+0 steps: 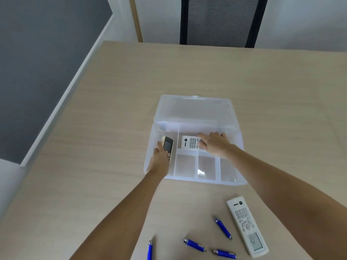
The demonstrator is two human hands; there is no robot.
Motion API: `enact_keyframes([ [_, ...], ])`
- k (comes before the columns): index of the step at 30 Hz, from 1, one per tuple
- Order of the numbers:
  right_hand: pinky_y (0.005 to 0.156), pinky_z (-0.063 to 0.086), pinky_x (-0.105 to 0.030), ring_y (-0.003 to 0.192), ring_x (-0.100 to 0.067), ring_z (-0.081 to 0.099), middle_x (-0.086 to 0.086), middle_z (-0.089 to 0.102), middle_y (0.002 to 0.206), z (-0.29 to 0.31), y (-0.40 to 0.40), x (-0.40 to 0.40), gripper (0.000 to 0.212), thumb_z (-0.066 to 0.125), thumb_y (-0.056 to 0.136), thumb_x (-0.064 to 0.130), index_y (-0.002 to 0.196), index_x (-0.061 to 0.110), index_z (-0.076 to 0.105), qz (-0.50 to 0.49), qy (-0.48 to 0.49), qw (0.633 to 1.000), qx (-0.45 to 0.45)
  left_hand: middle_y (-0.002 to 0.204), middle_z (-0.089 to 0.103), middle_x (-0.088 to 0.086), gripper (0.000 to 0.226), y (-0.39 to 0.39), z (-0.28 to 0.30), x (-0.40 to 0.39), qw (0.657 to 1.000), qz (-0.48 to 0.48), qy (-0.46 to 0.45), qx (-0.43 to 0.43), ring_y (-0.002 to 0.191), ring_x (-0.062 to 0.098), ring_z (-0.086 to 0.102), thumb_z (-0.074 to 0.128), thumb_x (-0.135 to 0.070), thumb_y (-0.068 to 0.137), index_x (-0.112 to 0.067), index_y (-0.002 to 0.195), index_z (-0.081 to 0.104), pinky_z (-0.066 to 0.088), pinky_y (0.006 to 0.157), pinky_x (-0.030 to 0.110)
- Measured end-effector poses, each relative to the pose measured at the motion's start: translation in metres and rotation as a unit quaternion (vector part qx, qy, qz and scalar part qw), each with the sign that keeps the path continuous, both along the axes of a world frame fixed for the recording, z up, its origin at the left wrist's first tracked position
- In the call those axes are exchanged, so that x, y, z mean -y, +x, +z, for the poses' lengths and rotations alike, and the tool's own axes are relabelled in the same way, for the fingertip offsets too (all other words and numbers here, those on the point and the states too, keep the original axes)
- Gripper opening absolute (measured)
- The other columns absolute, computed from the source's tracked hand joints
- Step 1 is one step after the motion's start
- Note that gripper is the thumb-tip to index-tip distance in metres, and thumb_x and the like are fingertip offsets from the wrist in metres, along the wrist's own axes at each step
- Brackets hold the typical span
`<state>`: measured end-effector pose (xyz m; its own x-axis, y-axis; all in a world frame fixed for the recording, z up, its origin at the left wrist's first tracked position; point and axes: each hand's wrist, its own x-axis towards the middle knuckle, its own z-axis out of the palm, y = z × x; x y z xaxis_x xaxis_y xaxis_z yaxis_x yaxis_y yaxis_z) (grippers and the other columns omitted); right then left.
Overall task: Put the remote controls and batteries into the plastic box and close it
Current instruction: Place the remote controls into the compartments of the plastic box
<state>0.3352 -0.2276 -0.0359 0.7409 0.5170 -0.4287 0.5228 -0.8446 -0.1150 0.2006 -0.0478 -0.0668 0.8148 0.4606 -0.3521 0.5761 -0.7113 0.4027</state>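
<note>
We are loading remotes into the clear plastic box (194, 180), its lid (195, 111) lying open behind it. Our left hand (159, 159) is gripping a dark-faced remote (167, 147) and lowering it into the box's left compartment. Our right hand (214, 143) is pressing flat on a white remote (190, 142) in the box's rear compartment, seemingly releasing it. In front of the box, another white remote (247, 225) and four blue batteries (222, 227) are waiting; we are needing free hands next.
</note>
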Motion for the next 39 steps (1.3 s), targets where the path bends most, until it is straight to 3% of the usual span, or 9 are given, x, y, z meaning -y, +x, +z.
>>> enact_keyframes([
  [4, 0.105, 0.025, -0.048, 0.128, -0.039, 0.036, -0.004, 0.051, 0.139, -0.015, 0.006, -0.008, 0.044, 0.036, 0.095, 0.041, 0.138, 0.042, 0.036, -0.035, 0.042, 0.992, -0.111, 0.117, 0.058, 0.018, 0.031, 0.004, -0.001, 0.003, 1.0, -0.003, 0.013, -0.02, 0.103, 0.038, 0.062, 0.034, -0.022, 0.102, -0.003, 0.124, 0.042, 0.052, 0.082, 0.047],
  [7, 0.107, 0.03, -0.052, 0.129, -0.039, 0.035, -0.011, 0.051, 0.136, -0.029, 0.013, -0.006, 0.048, 0.028, 0.087, 0.051, 0.133, 0.047, 0.04, -0.043, 0.028, 0.989, -0.137, 0.114, 0.058, 0.015, 0.034, 0.003, -0.004, 0.002, 0.998, 0.041, 0.018, -0.043, 0.103, 0.035, 0.06, 0.032, -0.029, 0.101, -0.006, 0.115, 0.054, 0.052, 0.087, 0.046],
  [12, 0.087, 0.048, -0.043, 0.097, -0.037, 0.061, -0.026, 0.063, 0.112, 0.007, -0.011, 0.005, 0.029, 0.039, 0.094, 0.018, 0.107, 0.004, 0.06, -0.04, 0.133, 0.981, -0.135, 0.121, 0.054, 0.017, 0.039, -0.003, 0.006, 0.005, 0.996, 0.015, 0.06, -0.067, 0.109, 0.034, 0.057, 0.035, -0.028, 0.101, -0.001, 0.125, 0.05, 0.052, 0.09, 0.046],
  [15, 0.088, 0.046, -0.039, 0.096, -0.03, 0.059, -0.019, 0.059, 0.11, 0.044, -0.049, 0.038, 0.033, 0.048, 0.094, 0.018, 0.124, 0.007, 0.057, -0.085, 0.239, 0.967, -0.032, 0.13, 0.049, 0.016, 0.049, -0.024, 0.03, 0.017, 0.986, -0.069, 0.129, 0.086, 0.116, 0.033, 0.05, 0.047, -0.025, 0.096, -0.005, 0.14, 0.039, 0.052, 0.084, 0.046],
  [19, 0.067, 0.045, -0.032, 0.079, -0.032, 0.06, -0.017, 0.062, 0.095, 0.037, -0.137, 0.113, 0.017, 0.052, 0.091, 0.019, 0.101, 0.006, 0.058, -0.183, 0.26, 0.945, 0.083, 0.109, 0.06, 0.009, 0.033, -0.088, 0.047, 0.043, 0.925, -0.252, 0.048, 0.28, 0.098, 0.027, 0.059, 0.046, -0.025, 0.091, -0.009, 0.117, 0.058, 0.054, 0.081, 0.038],
  [24, 0.091, 0.044, -0.043, 0.11, -0.036, 0.044, -0.017, 0.043, 0.122, -0.011, -0.23, 0.167, 0.074, 0.07, 0.073, 0.047, 0.124, 0.004, 0.04, -0.284, 0.026, 0.955, -0.081, 0.097, 0.06, 0.007, 0.033, -0.185, 0.031, 0.098, 0.867, -0.485, -0.071, 0.088, 0.087, 0.026, 0.059, 0.039, -0.036, 0.092, -0.012, 0.097, 0.061, 0.051, 0.068, 0.033],
  [30, 0.074, 0.046, -0.035, 0.098, -0.031, 0.055, -0.017, 0.055, 0.114, -0.019, -0.232, 0.175, 0.061, 0.075, 0.068, 0.028, 0.114, 0.001, 0.045, -0.368, 0.1, 0.917, -0.114, 0.119, 0.051, 0.016, 0.072, -0.228, 0.014, 0.159, 0.796, -0.591, 0.052, -0.125, 0.103, 0.032, 0.05, 0.068, -0.055, 0.074, -0.003, 0.119, 0.046, 0.041, 0.068, 0.04],
  [34, 0.062, 0.049, -0.028, 0.074, -0.021, 0.064, -0.008, 0.069, 0.093, 0.008, -0.214, 0.188, 0.042, 0.078, 0.062, 0.021, 0.1, 0.01, 0.063, -0.475, 0.254, 0.808, -0.237, 0.121, 0.049, 0.019, 0.072, -0.227, 0.023, 0.174, 0.831, -0.529, 0.034, -0.17, 0.104, 0.034, 0.053, 0.074, -0.035, 0.073, 0.001, 0.125, 0.039, 0.037, 0.066, 0.037],
  [39, 0.056, 0.053, -0.029, 0.064, -0.021, 0.064, -0.007, 0.067, 0.088, 0.065, -0.178, 0.2, 0.038, 0.074, 0.076, 0.013, 0.112, 0.009, 0.061, -0.418, 0.435, 0.734, -0.313, 0.093, 0.055, 0.005, 0.063, -0.175, 0.072, 0.137, 0.896, -0.396, -0.121, -0.16, 0.078, 0.027, 0.055, 0.075, -0.032, 0.069, -0.011, 0.116, 0.039, 0.039, 0.061, 0.031],
])
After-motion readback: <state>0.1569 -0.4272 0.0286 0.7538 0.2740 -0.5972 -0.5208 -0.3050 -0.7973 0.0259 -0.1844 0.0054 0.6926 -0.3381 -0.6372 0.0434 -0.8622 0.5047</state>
